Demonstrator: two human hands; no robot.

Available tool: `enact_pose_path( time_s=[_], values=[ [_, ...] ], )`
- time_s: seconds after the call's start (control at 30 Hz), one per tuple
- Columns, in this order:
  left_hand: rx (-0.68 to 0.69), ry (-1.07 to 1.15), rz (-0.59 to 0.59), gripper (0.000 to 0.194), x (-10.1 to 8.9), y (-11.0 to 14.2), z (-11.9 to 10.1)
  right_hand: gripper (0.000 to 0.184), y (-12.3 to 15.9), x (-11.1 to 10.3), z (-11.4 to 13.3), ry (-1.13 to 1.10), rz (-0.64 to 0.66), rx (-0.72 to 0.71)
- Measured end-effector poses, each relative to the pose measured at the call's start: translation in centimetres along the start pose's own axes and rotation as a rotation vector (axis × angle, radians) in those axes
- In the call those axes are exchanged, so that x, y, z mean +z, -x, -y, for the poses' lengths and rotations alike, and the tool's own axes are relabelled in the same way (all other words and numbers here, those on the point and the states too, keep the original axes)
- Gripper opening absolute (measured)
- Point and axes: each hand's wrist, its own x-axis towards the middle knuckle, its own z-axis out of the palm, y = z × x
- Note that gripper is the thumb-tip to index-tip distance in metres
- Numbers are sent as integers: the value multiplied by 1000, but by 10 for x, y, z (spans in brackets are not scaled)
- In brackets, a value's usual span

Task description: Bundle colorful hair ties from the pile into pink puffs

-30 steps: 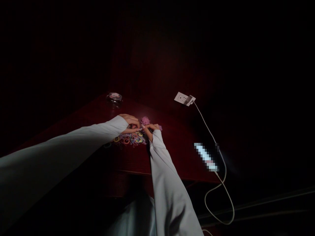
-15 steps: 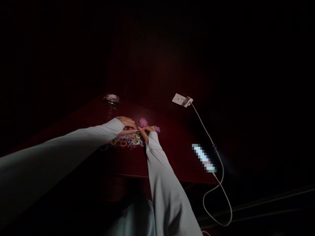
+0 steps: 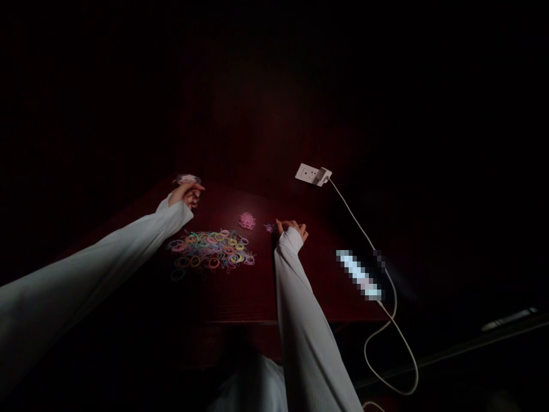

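Observation:
A loose heap of small coloured elastic bands point(image 3: 210, 250) lies on the dark red table point(image 3: 240, 292). A small pink bundle of bands point(image 3: 247, 220) sits just behind it, and a tiny purple bundle point(image 3: 269, 228) lies to its right. My left hand point(image 3: 186, 193) is raised at the far left of the table with its fingers curled together, right beside a small round glass dish point(image 3: 187, 179). What the fingers hold is too dim to make out. My right hand point(image 3: 294, 227) rests by the purple bundle with its fingers apart. Both arms wear pale long sleeves.
A white wall socket point(image 3: 307, 172) holds a charger plug point(image 3: 325, 175). Its white cable point(image 3: 364, 234) runs down to a lit phone point(image 3: 359, 274) at the table's right edge, then loops below the table. The surroundings are very dark.
Both hands have left the heap of bands. The left hand moved back and left to the glass dish. The right hand moved right, beside the purple bundle.

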Motion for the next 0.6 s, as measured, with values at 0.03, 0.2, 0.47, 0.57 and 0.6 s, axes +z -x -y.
enact_pose_path(
  time_s=[0.03,0.2,0.47,0.57,0.6],
  values=[
    [-36,43,-67,72,6,2,-3,41,0,1,-1,-10,-3,-16],
    [65,-137,-13,44,39,23,-40,49,1,2,2,-109,-21,48],
    [185,-393,266,30,38,36,-67,35,35,10,56,-423,366,-173],
    [220,-421,265,27,40,36,-65,24,49,14,72,-464,504,-274],
    [235,-432,266,25,42,36,-65,21,50,13,74,-451,526,-288]
  ],
)
